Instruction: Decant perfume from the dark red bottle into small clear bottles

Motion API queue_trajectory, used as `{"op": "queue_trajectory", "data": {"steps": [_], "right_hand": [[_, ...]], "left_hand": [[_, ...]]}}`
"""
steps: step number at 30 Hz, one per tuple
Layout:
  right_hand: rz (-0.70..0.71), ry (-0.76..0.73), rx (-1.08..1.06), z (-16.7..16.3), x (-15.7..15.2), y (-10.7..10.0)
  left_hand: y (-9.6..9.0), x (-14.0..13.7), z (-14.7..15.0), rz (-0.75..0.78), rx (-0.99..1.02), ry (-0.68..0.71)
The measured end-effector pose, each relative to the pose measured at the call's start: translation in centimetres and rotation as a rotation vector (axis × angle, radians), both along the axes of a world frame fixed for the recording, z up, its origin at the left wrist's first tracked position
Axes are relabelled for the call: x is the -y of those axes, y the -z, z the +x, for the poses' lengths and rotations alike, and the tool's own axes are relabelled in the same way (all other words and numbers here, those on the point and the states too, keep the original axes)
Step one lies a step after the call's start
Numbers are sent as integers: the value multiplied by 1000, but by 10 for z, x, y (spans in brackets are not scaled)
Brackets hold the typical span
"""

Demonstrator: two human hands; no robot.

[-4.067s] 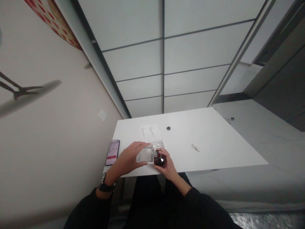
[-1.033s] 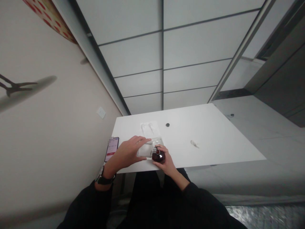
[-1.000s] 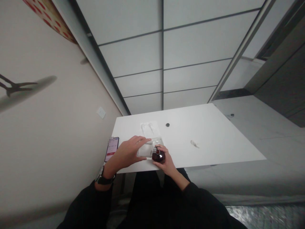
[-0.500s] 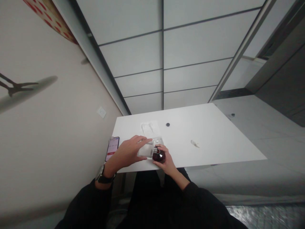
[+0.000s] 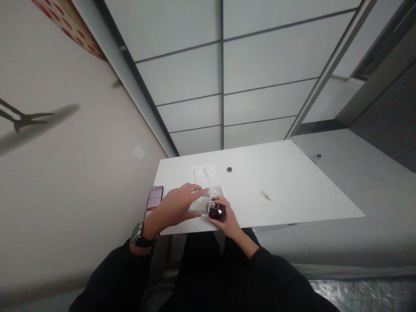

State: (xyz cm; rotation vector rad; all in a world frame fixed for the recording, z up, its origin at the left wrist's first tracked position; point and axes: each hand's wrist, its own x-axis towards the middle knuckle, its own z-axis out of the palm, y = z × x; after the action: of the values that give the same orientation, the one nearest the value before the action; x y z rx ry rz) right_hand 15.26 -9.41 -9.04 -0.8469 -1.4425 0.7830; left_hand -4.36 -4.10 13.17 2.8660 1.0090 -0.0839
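My left hand [image 5: 175, 208] lies over a clear plastic box [image 5: 202, 204] near the front edge of the white table [image 5: 286, 190], fingers spread across its top and thumb at its near side. My right hand [image 5: 227, 219] grips a small dark round bottle [image 5: 216, 212] with a pale neck, held tilted against the right side of the clear box. Both sleeves are black, and a watch sits on my left wrist.
A phone [image 5: 153, 201] with a lit screen lies at the table's left edge. A clear packet [image 5: 204, 173], a small black disc [image 5: 229, 169] and a small white scrap [image 5: 267, 195] lie farther out. A wall runs along the left.
Both hands stay on the clear box and the dark bottle. My left wrist has lifted slightly, and the view has shifted a little.
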Motion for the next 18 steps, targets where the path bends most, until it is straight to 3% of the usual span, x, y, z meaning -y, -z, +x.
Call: {"op": "queue_trajectory", "data": {"steps": [18], "right_hand": [[8, -2, -14, -1, -1, 4]], "left_hand": [[-14, -3, 11, 22, -139, 45]]}}
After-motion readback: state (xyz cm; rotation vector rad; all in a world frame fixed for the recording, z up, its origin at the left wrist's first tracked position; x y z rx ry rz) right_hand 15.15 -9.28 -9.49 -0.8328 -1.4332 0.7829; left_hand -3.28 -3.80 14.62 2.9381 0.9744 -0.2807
